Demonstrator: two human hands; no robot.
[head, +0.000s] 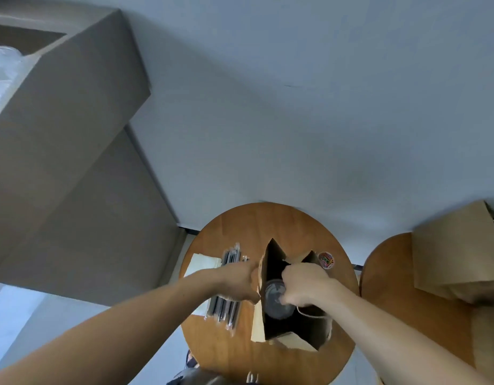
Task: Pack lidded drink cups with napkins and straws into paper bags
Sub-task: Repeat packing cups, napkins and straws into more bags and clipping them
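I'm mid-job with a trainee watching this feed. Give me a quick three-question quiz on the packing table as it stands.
1. True or false: a lidded cup already sits inside the open paper bag.
2. Where do the wrapped straws lie? A) on the table, on the person's left of the bag; B) on the person's right of the bag; C) inside the bag.
3. Fill in: the person's left grip holds the bag by its ____.

Key: 1 true; 2 A; 3 rim.
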